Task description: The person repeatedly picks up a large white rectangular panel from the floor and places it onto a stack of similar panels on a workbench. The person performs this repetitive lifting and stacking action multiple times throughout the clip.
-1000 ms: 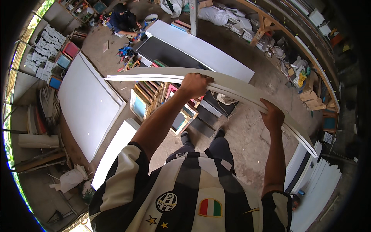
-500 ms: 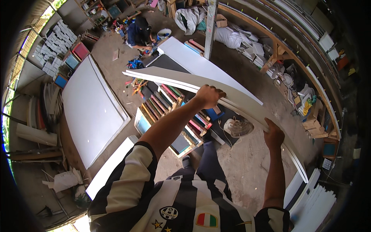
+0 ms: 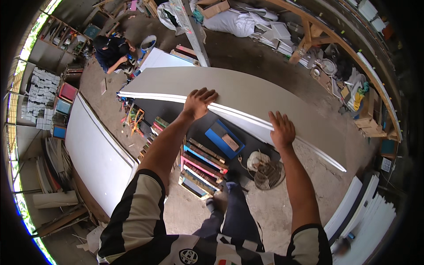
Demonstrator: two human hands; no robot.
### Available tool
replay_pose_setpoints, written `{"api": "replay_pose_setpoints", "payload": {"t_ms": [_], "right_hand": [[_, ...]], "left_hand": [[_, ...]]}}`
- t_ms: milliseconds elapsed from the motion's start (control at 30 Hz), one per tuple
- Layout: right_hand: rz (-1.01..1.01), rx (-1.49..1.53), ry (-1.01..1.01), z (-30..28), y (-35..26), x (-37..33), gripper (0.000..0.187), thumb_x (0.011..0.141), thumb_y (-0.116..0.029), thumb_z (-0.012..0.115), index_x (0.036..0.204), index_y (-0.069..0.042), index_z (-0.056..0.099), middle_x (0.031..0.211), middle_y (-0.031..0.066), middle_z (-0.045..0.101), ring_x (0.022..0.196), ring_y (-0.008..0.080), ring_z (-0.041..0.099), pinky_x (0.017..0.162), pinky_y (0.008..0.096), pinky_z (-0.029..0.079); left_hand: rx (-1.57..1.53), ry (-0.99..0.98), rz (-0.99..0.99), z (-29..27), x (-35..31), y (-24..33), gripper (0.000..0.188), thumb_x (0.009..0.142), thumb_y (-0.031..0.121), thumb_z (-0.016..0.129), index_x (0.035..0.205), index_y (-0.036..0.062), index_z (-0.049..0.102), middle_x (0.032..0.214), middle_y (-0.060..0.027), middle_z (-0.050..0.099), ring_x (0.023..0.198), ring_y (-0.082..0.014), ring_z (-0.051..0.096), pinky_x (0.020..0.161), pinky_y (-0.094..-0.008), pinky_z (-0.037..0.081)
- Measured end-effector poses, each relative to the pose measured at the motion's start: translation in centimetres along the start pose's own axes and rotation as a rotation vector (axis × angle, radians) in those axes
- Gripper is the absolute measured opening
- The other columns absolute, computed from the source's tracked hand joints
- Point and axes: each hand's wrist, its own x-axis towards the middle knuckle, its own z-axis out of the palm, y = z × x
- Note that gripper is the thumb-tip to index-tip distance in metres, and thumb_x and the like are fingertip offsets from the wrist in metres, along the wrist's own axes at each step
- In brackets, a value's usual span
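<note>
A large board [image 3: 247,88], grey on its upper face with a white edge, spans the area in front of me. My left hand [image 3: 199,104] lies on its near edge, left of the middle, with fingers stretched over the grey face. Farther right, my right hand [image 3: 282,129] rests on the same edge, fingers extended and slightly spread. Whether either thumb hooks under the edge is hidden. Beneath the board, part of a white sheet [image 3: 249,125] and a dark tabletop [image 3: 198,130] show. A blue float-like block [image 3: 224,138] sits on that dark surface.
Below the left forearm stand several wood-framed screens [image 3: 201,172]. A fan [image 3: 268,174] is near my feet. White panels lean at left [image 3: 97,150] and lower right [image 3: 366,212]. Another person [image 3: 112,53] crouches at far left by a bucket [image 3: 149,43]. A post [image 3: 192,33] rises beyond the board.
The board has swung from steeply tilted to flatter, showing more of its grey face. Both hands went from gripping its edge to lying with fingers extended on top. My view has shifted right.
</note>
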Motion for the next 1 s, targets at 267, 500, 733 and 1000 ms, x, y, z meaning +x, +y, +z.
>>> {"api": "replay_pose_setpoints", "payload": {"t_ms": [267,500,733,1000], "right_hand": [[0.027,-0.011,-0.114,16.7,-1.6,-4.0,0.089,0.074,-0.013,0.081,0.152,-0.037,0.046,0.139,0.0005,0.060,0.125,0.0313,0.059,0.098,0.0479,0.049],[0.065,0.028,-0.079,22.2,-2.2,-7.8,0.085,0.073,-0.006,0.077,0.149,-0.035,0.051,0.135,-0.0003,0.062,0.119,0.0311,0.062,0.096,0.0473,0.050],[0.083,0.102,-0.032,22.1,-4.1,-6.0,0.081,0.077,-0.006,0.076,0.149,-0.035,0.052,0.136,0.0034,0.061,0.120,0.0336,0.061,0.097,0.0487,0.050],[0.011,0.019,-0.336,26.4,-7.6,-3.9,0.091,0.089,-0.017,0.071,0.161,-0.046,0.024,0.146,0.0162,0.052,0.134,0.0382,0.052,0.105,0.0598,0.042]], "left_hand": [[0.140,-0.077,0.055,16.5,-2.9,-3.6,0.064,0.068,0.013,0.075,0.129,0.0254,0.060,0.139,0.0025,0.060,0.129,-0.0248,0.056,0.101,-0.0449,0.050],[0.178,-0.039,0.088,21.3,-3.4,-3.3,0.058,0.071,0.019,0.075,0.127,0.0272,0.062,0.137,0.0047,0.061,0.127,-0.0235,0.058,0.104,-0.0486,0.048],[0.228,0.081,0.087,20.0,-3.6,-5.3,0.056,0.073,0.021,0.078,0.125,0.0328,0.063,0.135,0.0074,0.063,0.127,-0.0242,0.060,0.112,-0.0588,0.038],[0.438,-0.506,-0.069,25.6,-4.0,-9.7,0.066,0.093,0.024,0.065,0.153,0.0276,0.037,0.154,-0.0027,0.041,0.141,-0.0315,0.043,0.106,-0.0564,0.045]]}}
